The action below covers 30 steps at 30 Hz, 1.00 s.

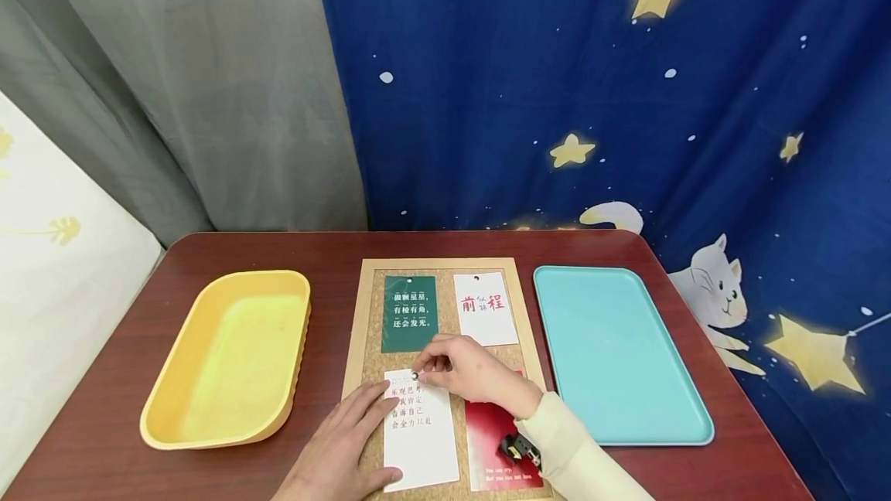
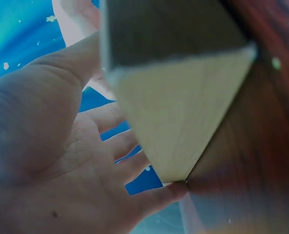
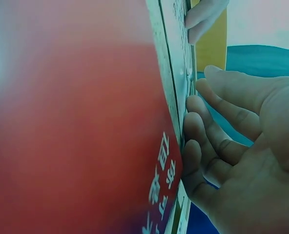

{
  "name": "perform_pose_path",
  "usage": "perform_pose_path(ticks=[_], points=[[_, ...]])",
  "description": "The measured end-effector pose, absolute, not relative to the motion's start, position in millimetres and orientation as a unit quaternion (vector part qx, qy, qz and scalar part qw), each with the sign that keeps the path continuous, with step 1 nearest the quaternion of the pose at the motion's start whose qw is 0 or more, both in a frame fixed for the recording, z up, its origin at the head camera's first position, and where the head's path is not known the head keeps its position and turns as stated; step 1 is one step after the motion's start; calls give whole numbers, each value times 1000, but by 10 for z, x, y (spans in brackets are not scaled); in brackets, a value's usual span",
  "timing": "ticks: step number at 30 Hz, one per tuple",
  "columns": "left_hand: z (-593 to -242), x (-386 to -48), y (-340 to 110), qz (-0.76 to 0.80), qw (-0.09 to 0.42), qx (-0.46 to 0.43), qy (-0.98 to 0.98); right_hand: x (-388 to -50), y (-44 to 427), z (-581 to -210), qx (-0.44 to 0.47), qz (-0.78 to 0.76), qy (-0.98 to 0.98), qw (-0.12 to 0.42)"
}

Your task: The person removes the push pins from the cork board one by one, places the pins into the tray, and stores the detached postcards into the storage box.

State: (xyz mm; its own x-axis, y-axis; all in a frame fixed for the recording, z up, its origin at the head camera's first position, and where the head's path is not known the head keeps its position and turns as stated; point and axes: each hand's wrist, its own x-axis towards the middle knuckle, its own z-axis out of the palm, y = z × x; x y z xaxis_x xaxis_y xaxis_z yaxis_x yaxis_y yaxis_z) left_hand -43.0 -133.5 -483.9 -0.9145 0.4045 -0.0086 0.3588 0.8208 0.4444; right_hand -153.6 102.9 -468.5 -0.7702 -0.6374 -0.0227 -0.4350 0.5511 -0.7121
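A white card (image 1: 421, 447) with printed writing lies on the lower left of a wood-framed corkboard (image 1: 445, 358). At its top edge is a small dark pushpin (image 1: 415, 376), which my right hand (image 1: 469, 369) pinches between thumb and index finger. My left hand (image 1: 341, 439) rests at the card's left side with fingers spread, fingertips on the card and palm over the board's frame. In the right wrist view, the right hand's other fingers (image 3: 192, 126) curl toward the board. The left wrist view shows the left palm (image 2: 61, 161) beside the frame's corner.
Also on the board are a green card (image 1: 409, 335), another white card (image 1: 487, 327) and a red card (image 1: 490, 439) partly under the right forearm. A yellow tray (image 1: 230, 362) stands left, a turquoise tray (image 1: 619, 354) right. Curtains (image 1: 487, 99) hang behind the table.
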Motion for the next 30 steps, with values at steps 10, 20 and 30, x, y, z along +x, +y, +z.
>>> perform_pose_path(ticks=[10, 20, 30], points=[[-4842, -428, -1340, 221, 42, 202, 953, -1548, 983, -4682, -308, -345, 874, 147], [-4839, -418, -1348, 215, 33, 202, 955, -1555, 970, -4687, -323, -322, 877, 151], [-4878, -413, -1357, 208, 7, 213, 955, -1573, 977, -4718, -299, -340, 878, 158]])
